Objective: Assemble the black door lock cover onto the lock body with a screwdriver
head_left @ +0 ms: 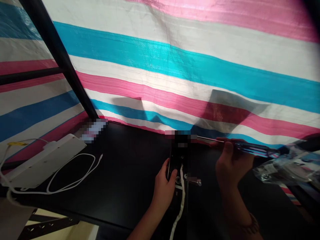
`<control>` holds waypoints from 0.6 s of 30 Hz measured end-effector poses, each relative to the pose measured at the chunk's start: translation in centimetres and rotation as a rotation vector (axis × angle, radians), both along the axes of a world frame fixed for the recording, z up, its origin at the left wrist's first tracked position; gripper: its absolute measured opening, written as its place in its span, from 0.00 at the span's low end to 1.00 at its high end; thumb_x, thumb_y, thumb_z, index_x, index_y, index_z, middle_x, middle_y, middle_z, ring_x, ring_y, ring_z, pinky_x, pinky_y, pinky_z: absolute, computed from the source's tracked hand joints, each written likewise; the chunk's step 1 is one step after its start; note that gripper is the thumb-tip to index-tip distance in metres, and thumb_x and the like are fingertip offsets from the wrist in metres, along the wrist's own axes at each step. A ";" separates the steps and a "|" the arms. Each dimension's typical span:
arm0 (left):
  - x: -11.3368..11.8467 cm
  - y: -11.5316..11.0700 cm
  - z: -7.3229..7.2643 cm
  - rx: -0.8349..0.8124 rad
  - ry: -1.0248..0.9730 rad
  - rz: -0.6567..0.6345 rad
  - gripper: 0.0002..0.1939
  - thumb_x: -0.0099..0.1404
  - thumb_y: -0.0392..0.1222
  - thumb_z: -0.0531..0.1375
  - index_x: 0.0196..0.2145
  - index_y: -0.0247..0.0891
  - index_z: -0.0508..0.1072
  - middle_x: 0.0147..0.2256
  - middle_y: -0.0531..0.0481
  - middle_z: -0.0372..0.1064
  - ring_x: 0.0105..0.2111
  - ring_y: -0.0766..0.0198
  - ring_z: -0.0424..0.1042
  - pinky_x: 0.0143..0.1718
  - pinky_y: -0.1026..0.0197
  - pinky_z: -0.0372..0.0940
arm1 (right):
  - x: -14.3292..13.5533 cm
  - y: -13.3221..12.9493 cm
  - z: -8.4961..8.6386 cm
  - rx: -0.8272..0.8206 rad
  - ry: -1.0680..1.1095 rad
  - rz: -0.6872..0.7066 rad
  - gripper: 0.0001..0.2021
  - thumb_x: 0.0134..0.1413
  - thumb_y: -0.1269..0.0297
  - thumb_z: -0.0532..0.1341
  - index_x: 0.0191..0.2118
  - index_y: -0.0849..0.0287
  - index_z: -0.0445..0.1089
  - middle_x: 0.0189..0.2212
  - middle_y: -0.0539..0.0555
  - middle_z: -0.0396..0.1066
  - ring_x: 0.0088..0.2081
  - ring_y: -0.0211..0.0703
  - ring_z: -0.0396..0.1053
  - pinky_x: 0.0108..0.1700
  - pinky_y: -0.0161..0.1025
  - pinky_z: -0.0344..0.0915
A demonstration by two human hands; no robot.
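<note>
My left hand [166, 186] is closed around the left edge of a long black device [176, 160], its thumb on the top face. A whitish cable or strip [183, 190] runs down the device's length. In my right hand [231, 166] is a screwdriver [255, 149] with a dark translucent handle. Its thin shaft points left toward the device's far end. That end is blurred out, so I cannot tell whether the tip touches it. A small shiny metal piece [198, 182] lies just right of the device.
On the left of the black table [120, 190] lies a white power strip [52, 163] with a looped white cable [93, 163]. A clear plastic bag [282, 168] sits at the right. Striped sheeting [150, 60] hangs behind, beside a black frame pole [53, 43].
</note>
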State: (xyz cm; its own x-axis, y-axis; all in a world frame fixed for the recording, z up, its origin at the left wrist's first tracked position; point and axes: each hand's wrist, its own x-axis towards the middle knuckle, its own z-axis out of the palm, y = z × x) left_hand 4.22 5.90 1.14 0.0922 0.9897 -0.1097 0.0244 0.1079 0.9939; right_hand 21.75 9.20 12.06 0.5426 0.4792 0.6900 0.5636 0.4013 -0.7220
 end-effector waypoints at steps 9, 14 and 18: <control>0.0 -0.1 0.0 0.001 -0.010 -0.001 0.26 0.71 0.46 0.58 0.64 0.38 0.64 0.61 0.42 0.69 0.61 0.53 0.67 0.63 0.51 0.60 | 0.0 0.1 0.2 -0.013 0.008 0.020 0.11 0.63 0.55 0.62 0.39 0.58 0.66 0.31 0.55 0.75 0.27 0.46 0.76 0.35 0.44 0.71; -0.1 -0.1 0.2 -0.010 -0.017 0.004 0.26 0.71 0.46 0.58 0.64 0.39 0.65 0.60 0.42 0.70 0.61 0.52 0.68 0.62 0.50 0.61 | 0.1 0.3 0.4 -0.044 -0.034 0.007 0.12 0.63 0.54 0.62 0.38 0.58 0.66 0.31 0.55 0.76 0.26 0.45 0.76 0.34 0.43 0.71; -0.1 -0.1 0.4 -0.013 -0.021 0.006 0.26 0.70 0.46 0.58 0.64 0.39 0.65 0.60 0.42 0.70 0.61 0.52 0.68 0.62 0.50 0.62 | 0.4 0.6 1.0 -0.114 -0.090 -0.041 0.14 0.62 0.51 0.62 0.40 0.59 0.66 0.31 0.57 0.78 0.27 0.46 0.77 0.36 0.44 0.72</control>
